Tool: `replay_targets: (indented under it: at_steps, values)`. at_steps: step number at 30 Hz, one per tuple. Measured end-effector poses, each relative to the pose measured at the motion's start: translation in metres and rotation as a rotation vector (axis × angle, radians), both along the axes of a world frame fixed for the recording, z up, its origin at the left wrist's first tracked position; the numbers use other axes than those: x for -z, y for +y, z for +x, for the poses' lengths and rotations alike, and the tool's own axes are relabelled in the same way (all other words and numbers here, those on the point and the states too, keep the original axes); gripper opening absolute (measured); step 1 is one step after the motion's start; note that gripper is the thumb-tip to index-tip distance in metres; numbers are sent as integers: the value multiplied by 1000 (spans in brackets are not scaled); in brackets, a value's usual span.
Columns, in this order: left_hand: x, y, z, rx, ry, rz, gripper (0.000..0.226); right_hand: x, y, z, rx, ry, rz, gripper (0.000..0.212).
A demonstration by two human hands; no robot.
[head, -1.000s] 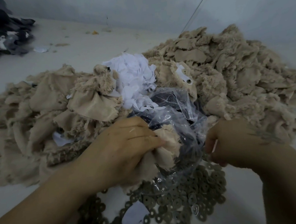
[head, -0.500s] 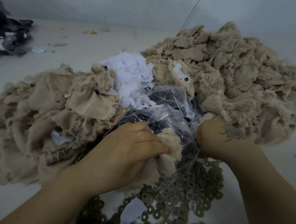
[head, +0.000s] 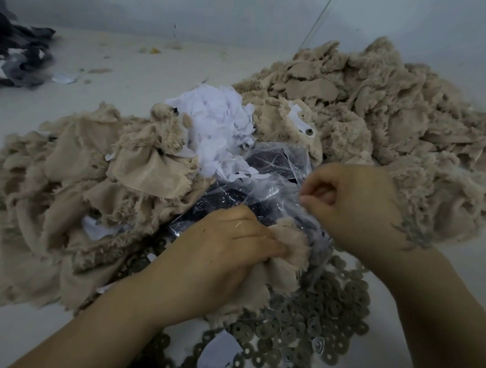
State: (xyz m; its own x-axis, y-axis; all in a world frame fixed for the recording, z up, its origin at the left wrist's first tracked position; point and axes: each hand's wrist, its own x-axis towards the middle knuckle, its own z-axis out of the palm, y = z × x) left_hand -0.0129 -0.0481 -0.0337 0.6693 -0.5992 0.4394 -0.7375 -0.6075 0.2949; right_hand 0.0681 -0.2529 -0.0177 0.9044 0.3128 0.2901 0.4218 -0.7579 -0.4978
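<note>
Toy-sewing wkshp, plush offcut heaps (head: pixel 374 102), washers (head: pixel 302 309)

plastic bag (head: pixel 268 187) in the middle, paper scraps (head: pixel 217 128) behind it, washers (head: pixel 309 323) in front, fabric piles (head: pixel 374 111) on both sides

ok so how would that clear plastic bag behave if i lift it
The plastic bag would likely flop: it is thin and creased. Its glossy film may slip. The dark parts inside would probably shift and sag it. Beside it, the left hand grips a fabric scrap.
</note>
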Motion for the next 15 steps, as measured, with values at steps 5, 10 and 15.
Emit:
replay_targets:
  at_steps: [5,10,15]
  values:
    - [2,-8,7,-70,-18,-33,21,6,29,-25,-186,59,196,16]
    - [9,-10,9,-214,-15,-165,17,-3,24,-23,-184,176,293,20]
    - [8,-10,11,-247,-50,-231,20,-5,24,-23,-130,255,383,21]
